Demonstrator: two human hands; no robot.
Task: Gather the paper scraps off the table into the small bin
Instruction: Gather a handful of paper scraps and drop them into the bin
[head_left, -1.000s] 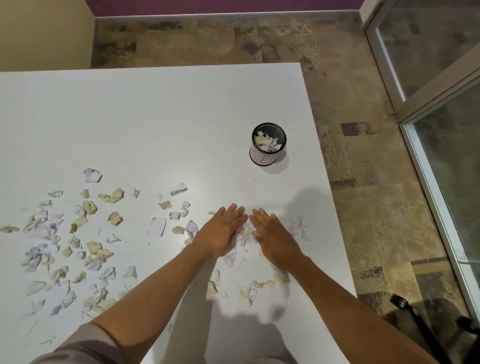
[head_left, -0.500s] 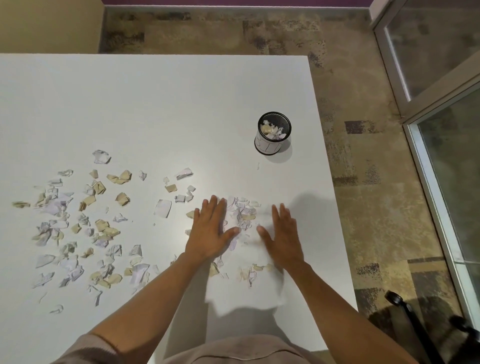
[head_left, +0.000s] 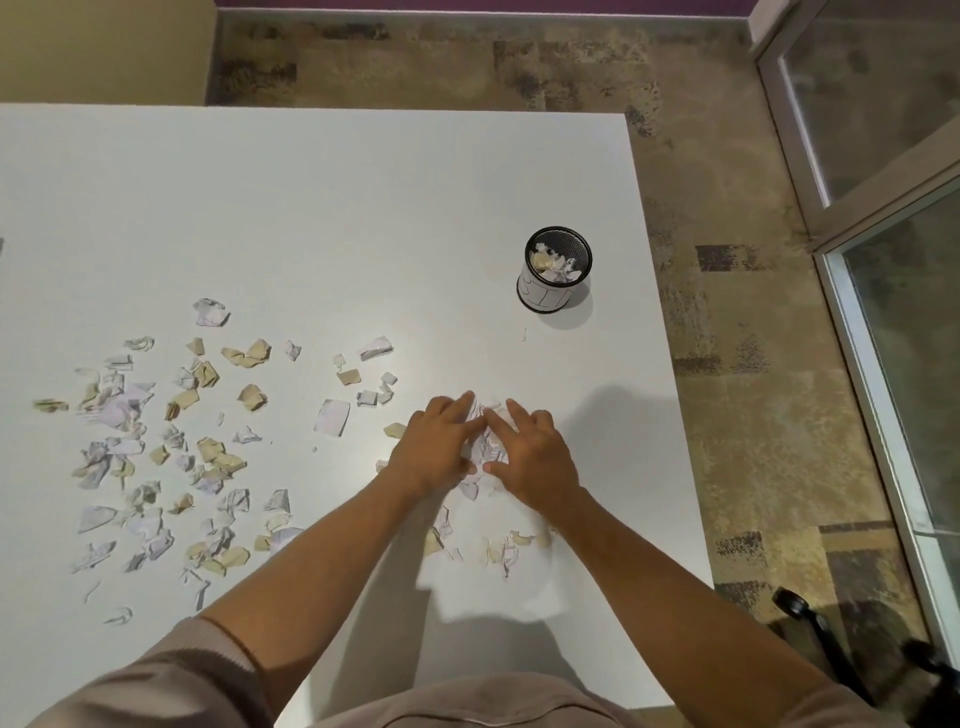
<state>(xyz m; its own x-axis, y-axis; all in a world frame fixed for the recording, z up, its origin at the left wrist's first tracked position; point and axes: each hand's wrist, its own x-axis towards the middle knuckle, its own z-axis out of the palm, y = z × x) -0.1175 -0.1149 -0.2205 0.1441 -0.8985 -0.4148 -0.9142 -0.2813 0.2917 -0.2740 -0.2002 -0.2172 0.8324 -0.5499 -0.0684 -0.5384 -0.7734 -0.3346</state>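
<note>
Change since earlier: both hands, spread flat and apart half a second ago, are now closing in on each other, squeezing a small heap of scraps between them.
Left hand: the left hand (head_left: 435, 451) is lying palm down with fingers loosely curved, pressing against the left side of the pinched heap of white and lilac paper scraps (head_left: 485, 447); it is cupping rather than gripping.
Right hand: the right hand (head_left: 535, 457) is mirroring it on the other side, fingers spread and bent, thumb nearly touching the left thumb.
Bin: the small black mesh cylindrical bin (head_left: 555, 270) is standing upright on the white table (head_left: 311, 208), beyond the hands and a little to the right, already holding some crumpled scraps.
Risk: lifting the heap is likely to be shedding pieces through the gap under the palms, since the scraps are light and loose; the narrow bin mouth is also inviting spills around it.
Risk: the table's right edge is lying near the right hand, so a stray sweep could be pushing scraps onto the mottled brown floor (head_left: 727, 415).
Left behind: a few beige and white bits (head_left: 506, 545) are lying near the wrists, outside the scoop.
Remaining: a wide scatter of beige and lilac scraps (head_left: 156, 441) is covering the table's left part, well apart from the bin.
Path: nothing is standing between hands and bin.
</note>
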